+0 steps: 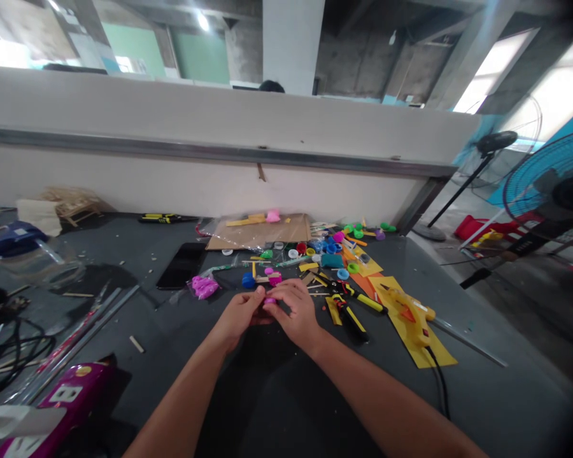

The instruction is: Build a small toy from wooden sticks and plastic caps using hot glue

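Both my hands meet above the dark table near the middle of the head view. Between the fingertips is a small pink lump of modelling clay, partly covered by the fingers. My right hand pinches it from the right with thumb and curled fingers. From the other side, my left hand grips it with thumb and bent fingers. Just beyond the fingertips sit a blue ball-like piece, a thin yellow stick and a magenta piece. A clear bag of purple clay lies left of these.
Yellow-handled pliers and a yellow glue gun with a black cord lie on the right. Coloured caps and sticks are scattered behind. A black phone, metal rods and a purple device are left. A partition borders the back.
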`<action>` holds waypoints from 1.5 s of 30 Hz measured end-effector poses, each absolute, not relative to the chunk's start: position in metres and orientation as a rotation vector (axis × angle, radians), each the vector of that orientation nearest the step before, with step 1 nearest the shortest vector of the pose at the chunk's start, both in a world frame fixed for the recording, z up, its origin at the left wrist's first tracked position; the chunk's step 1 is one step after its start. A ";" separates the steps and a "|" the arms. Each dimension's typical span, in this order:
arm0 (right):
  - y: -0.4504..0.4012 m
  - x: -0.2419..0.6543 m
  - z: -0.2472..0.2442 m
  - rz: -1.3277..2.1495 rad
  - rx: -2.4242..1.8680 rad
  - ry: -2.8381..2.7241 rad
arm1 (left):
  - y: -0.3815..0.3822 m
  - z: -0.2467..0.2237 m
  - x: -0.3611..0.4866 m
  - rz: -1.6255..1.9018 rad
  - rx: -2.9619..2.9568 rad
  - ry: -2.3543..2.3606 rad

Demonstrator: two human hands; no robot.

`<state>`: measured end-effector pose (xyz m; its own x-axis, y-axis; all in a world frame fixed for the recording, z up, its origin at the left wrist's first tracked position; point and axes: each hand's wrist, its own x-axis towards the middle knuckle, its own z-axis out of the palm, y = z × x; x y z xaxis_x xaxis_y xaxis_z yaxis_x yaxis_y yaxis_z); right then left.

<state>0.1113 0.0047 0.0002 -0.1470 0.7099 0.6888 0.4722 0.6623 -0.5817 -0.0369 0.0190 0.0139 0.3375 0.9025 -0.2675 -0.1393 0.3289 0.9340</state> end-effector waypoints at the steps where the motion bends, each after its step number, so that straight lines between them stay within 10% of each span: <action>1: 0.004 0.111 0.002 0.282 -0.942 -1.778 | 0.019 0.016 -0.037 0.863 0.973 0.975; 14: 0.007 0.120 0.029 0.830 -1.176 -1.304 | 0.011 0.042 -0.023 1.342 0.890 1.068; 45: -0.063 0.075 0.040 0.505 -0.912 -2.080 | -0.018 0.070 -0.014 1.230 0.291 0.738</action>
